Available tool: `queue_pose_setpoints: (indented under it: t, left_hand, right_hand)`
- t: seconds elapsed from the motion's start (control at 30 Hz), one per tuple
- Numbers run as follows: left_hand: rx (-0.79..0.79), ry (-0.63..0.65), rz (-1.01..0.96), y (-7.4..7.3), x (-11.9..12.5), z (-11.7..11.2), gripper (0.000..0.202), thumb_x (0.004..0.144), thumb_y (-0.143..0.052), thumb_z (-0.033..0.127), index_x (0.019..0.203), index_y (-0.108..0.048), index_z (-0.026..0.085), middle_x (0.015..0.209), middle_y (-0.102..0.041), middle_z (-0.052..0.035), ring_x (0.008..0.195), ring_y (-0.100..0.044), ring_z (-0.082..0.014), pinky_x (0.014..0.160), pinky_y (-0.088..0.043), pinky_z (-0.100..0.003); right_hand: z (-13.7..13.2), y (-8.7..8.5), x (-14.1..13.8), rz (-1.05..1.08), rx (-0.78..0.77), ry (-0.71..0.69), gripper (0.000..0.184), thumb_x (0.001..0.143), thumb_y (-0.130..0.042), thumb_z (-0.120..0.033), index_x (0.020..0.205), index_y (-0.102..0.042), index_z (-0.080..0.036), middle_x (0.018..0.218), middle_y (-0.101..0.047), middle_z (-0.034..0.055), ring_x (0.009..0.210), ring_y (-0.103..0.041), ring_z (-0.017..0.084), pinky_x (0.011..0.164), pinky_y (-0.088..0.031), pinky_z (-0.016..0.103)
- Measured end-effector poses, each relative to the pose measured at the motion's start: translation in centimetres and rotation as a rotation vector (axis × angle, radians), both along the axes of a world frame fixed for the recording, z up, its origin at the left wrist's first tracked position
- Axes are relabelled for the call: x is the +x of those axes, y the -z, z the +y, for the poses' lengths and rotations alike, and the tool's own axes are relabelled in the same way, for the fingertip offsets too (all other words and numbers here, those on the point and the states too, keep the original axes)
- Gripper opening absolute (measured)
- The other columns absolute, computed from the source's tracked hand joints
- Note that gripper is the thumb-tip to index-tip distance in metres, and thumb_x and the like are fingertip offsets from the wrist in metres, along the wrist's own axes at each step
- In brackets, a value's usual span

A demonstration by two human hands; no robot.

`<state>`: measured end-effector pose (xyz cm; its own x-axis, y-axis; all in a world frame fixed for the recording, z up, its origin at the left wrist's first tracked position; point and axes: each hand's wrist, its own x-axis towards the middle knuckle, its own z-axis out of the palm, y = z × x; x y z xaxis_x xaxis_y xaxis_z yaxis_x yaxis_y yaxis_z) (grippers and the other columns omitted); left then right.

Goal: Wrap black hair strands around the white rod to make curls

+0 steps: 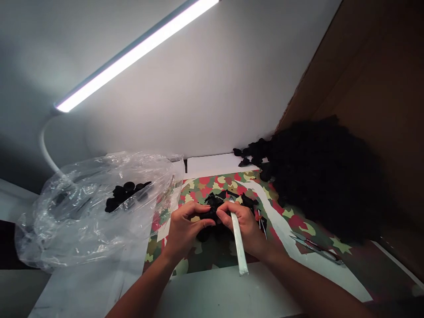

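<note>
My left hand is closed, thumb and fingers pinching a small black part that looks soft and rubbery. My right hand meets it from the other side, its thumb and fingertips pressed together at the part's edge. A long white-handled tool runs through the right hand, its handle end pointing toward me. What its working tip looks like is hard to make out. Ragged black scraps lie just beyond and around the hands. Beside the right hand rests a small red-and-metal tool.
A large black heap fills the right side against a cardboard panel. Scissors lie on the camouflage-patterned sheet. At left, a clear plastic bag has several black parts. A lit lamp hangs overhead.
</note>
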<state>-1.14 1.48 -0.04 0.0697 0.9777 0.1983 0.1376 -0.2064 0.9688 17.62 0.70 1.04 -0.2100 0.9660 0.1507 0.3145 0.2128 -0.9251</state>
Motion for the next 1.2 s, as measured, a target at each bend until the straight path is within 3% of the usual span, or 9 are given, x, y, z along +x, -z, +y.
queue_pose_setpoints:
  t: [0.27,0.53,0.6,0.7,0.77,0.9,1.0,1.07,1.2]
  left_hand:
    - [0.249,-0.007,0.047,0.7,0.1,-0.5,0.007,0.078,-0.081,0.019,0.081,-0.074,0.019,0.093,-0.076,-0.007,0.087,-0.072,-0.0206,0.078,-0.058,-0.032]
    - [0.49,-0.104,0.089,1.0,0.8,-0.7,0.016,0.077,-0.081,0.009,0.084,-0.075,0.022,0.09,-0.076,-0.0027,0.084,-0.072,-0.0167,0.079,-0.057,-0.029]
    - [0.407,-0.062,0.07,1.0,0.8,-0.8,0.014,0.078,-0.079,0.01,0.085,-0.075,0.022,0.089,-0.077,-0.0029,0.084,-0.072,-0.0176,0.079,-0.057,-0.029]
    - [0.115,-0.031,0.013,0.9,0.5,-0.7,0.007,0.081,-0.077,0.017,0.086,-0.074,0.02,0.084,-0.076,-0.0031,0.079,-0.071,-0.0169,0.073,-0.055,-0.027]
    - [-0.04,-0.02,-0.038,1.0,0.3,-0.4,0.008,0.081,-0.077,0.021,0.087,-0.072,0.019,0.083,-0.074,-0.0022,0.076,-0.069,-0.0151,0.07,-0.053,-0.024]
    - [-0.177,0.038,-0.153,1.2,-0.1,0.1,0.018,0.076,-0.082,0.024,0.084,-0.066,0.018,0.08,-0.069,0.001,0.072,-0.064,-0.0114,0.066,-0.05,-0.021]
    - [-0.233,0.072,-0.182,1.0,-0.1,0.1,0.024,0.074,-0.084,0.026,0.082,-0.064,0.018,0.077,-0.066,0.002,0.068,-0.061,-0.0105,0.062,-0.048,-0.02]
    - [-0.244,0.086,-0.171,0.8,-0.1,0.0,0.025,0.073,-0.084,0.027,0.082,-0.063,0.017,0.077,-0.065,0.0013,0.068,-0.061,-0.0112,0.062,-0.047,-0.021]
    - [-0.272,0.128,-0.171,0.5,-0.1,-0.2,0.026,0.073,-0.084,0.028,0.08,-0.061,0.017,0.076,-0.068,-0.0004,0.07,-0.063,-0.0135,0.063,-0.047,-0.023]
  right_hand:
    - [0.1,0.2,-0.3,0.261,-0.259,-0.061,0.039,0.093,-0.058,-0.051,0.071,-0.057,-0.019,0.067,-0.05,-0.0018,0.061,-0.04,0.012,0.056,-0.032,0.026]
    - [0.0,-0.3,-0.4,0.317,-0.312,-0.067,0.042,0.092,-0.059,-0.054,0.07,-0.056,-0.019,0.067,-0.049,-0.002,0.061,-0.038,0.012,0.055,-0.029,0.026]
    - [0.1,0.0,-0.1,0.319,-0.312,-0.091,0.041,0.092,-0.06,-0.054,0.073,-0.058,-0.019,0.068,-0.05,-0.0015,0.063,-0.041,0.012,0.055,-0.032,0.025]
    - [0.7,0.4,0.8,0.299,-0.314,-0.083,0.035,0.091,-0.063,-0.055,0.084,-0.06,-0.02,0.071,-0.052,-0.0021,0.065,-0.045,0.013,0.056,-0.035,0.024]
    - [1.2,0.5,1.7,0.306,-0.274,-0.037,0.036,0.094,-0.056,-0.058,0.096,-0.061,-0.023,0.07,-0.051,-0.003,0.063,-0.045,0.013,0.057,-0.038,0.025]
    - [1.8,0.2,3.2,0.305,-0.171,-0.01,0.048,0.102,-0.036,-0.06,0.108,-0.066,-0.023,0.075,-0.058,0.0004,0.066,-0.053,0.015,0.069,-0.047,0.03]
    - [1.5,0.0,3.3,0.315,-0.147,-0.036,0.04,0.1,-0.048,-0.055,0.109,-0.069,-0.023,0.074,-0.065,0.0025,0.086,-0.066,0.02,0.082,-0.052,0.033]
    - [1.1,0.1,3.1,0.356,-0.168,-0.08,0.029,0.095,-0.061,-0.049,0.109,-0.066,-0.023,0.08,-0.07,0.0029,0.089,-0.07,0.022,0.08,-0.054,0.034]
    - [0.8,0.1,2.8,0.243,-0.109,-0.163,0.019,0.09,-0.071,-0.038,0.084,-0.066,-0.021,0.101,-0.073,0.0059,0.09,-0.07,0.021,0.077,-0.054,0.032]
